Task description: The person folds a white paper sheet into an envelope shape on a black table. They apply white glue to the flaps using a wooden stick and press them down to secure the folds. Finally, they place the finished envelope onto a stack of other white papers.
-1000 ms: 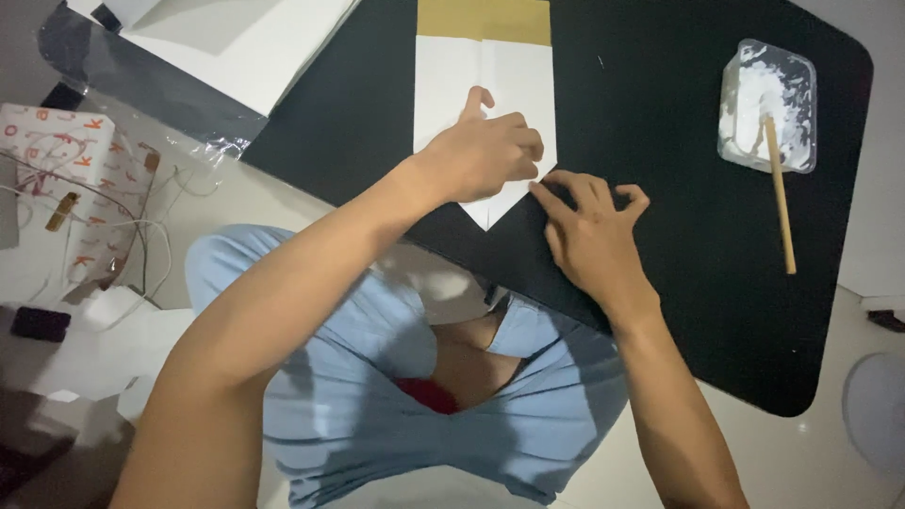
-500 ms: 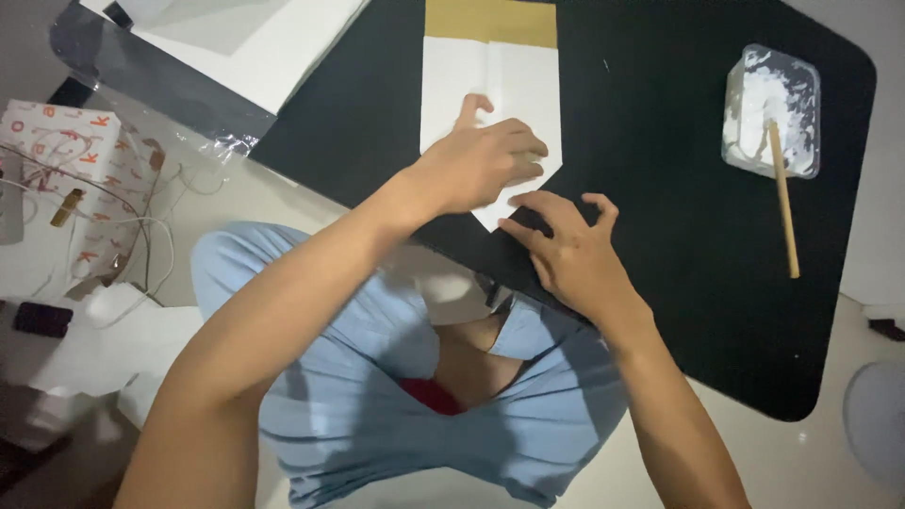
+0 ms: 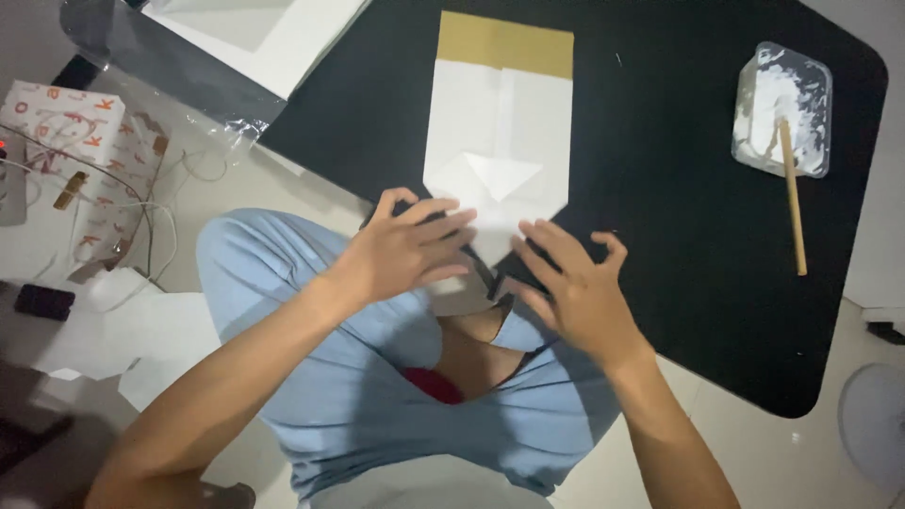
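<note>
Where hands meet, white folded paper (image 3: 498, 123), tan top band, pointed lower end.

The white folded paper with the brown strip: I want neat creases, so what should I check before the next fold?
1. White folded paper with brown strip lies flat on the black mat: ok.
2. Left hand rests on its pointed lower end: ok.
3. Right hand beside it, fingers spread: ok.
4. Point's tip visible: not ok, hands cover it.
5. Clear tray of white paste and wooden stick stand apart from the paper: ok.
</note>
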